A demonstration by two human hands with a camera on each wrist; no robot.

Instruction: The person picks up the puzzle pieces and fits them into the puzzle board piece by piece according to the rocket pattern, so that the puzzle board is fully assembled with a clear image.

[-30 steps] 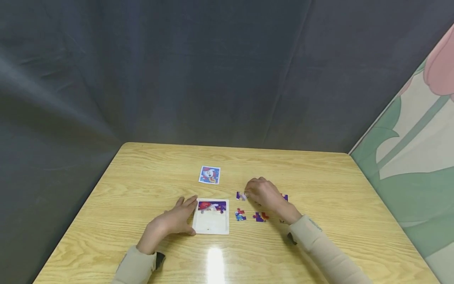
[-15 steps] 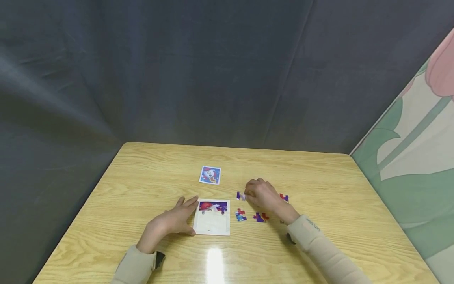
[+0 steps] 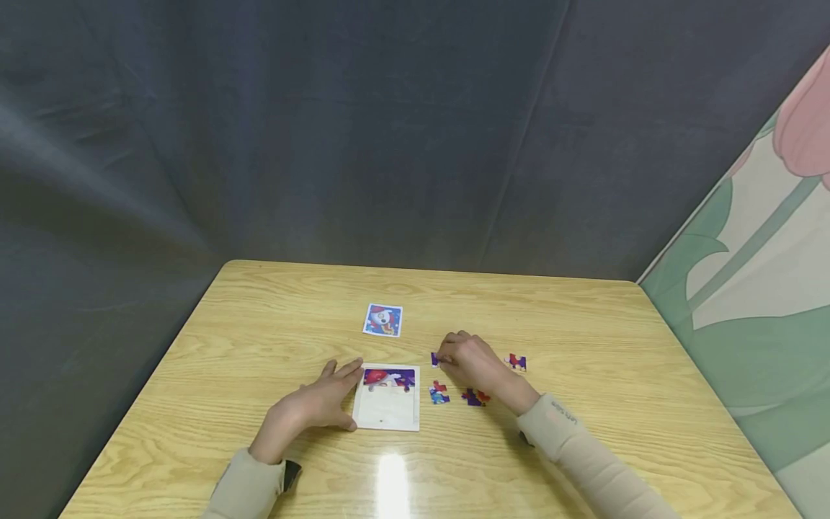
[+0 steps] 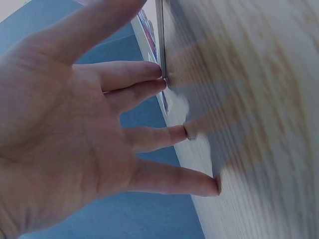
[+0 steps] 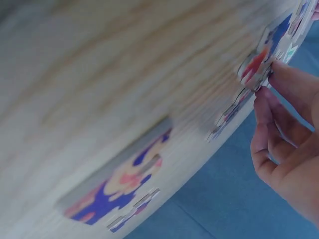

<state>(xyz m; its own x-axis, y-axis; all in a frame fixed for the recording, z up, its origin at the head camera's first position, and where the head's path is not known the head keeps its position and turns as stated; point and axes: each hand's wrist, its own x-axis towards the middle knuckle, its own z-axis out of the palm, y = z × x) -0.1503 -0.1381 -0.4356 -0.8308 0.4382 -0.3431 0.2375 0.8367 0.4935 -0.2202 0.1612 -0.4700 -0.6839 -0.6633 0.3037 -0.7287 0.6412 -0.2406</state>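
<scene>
My left hand (image 3: pixel 324 400) lies at the left side of a white square puzzle tray (image 3: pixel 387 418), fingers spread and its tips touching the table and tray edge. Red, white and purple jigsaw pieces (image 3: pixel 402 376) fill the tray's top row; the rest shows bare board. Right of the tray, my right hand (image 3: pixel 480 364) pinches a purple jigsaw piece (image 3: pixel 435 359) between thumb and fingertips, low at the table and mostly hidden by the fingers. In the right wrist view, the thumb and index finger of the right hand (image 5: pixel 294 129) meet close behind an orange-and-blue piece (image 5: pixel 256 64).
Loose jigsaw pieces lie around the right hand: a blue-red one (image 3: pixel 439 393), a purple-red one (image 3: pixel 475 397) and a red-purple one (image 3: pixel 516 362). A small picture card (image 3: pixel 383 320) lies beyond the tray. A dark curtain (image 3: pixel 389 144) hangs behind the wooden table (image 3: pixel 292 303).
My right hand has shifted slightly left and nearer, its fingers now covering most of the purple piece. More of the red-purple piece on the right shows. The left hand stays in place.
</scene>
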